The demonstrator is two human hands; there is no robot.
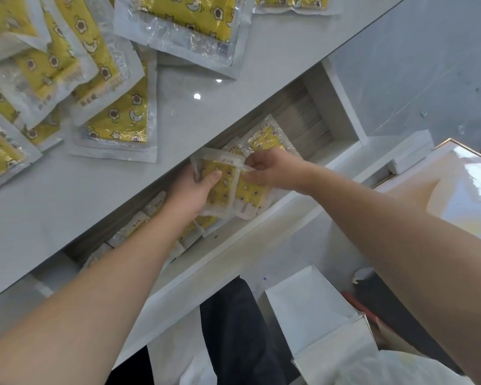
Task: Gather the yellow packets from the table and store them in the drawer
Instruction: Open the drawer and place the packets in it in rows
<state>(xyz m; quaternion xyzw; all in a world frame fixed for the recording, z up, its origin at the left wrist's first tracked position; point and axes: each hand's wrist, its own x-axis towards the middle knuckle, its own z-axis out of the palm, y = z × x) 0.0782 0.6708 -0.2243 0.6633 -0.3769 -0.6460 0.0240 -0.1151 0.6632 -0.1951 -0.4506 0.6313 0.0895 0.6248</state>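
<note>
Both my hands are inside the open drawer point(233, 243) below the white table point(195, 118). My left hand point(190, 190) grips a small stack of yellow packets point(224, 187), thumb on its top face. My right hand point(272, 170) pinches the upper right edge of that stack. More yellow packets point(264, 138) lie in the drawer behind and to the left of my hands, partly hidden by my arms. Several yellow packets point(117, 118) in clear wrappers are spread over the table top at upper left.
Grey stacked sheets point(303, 118) fill the drawer's far right end. A glossy white box point(467, 187) stands at right. An open white carton point(317, 315) sits low at centre right, beside my dark trouser leg point(233, 329).
</note>
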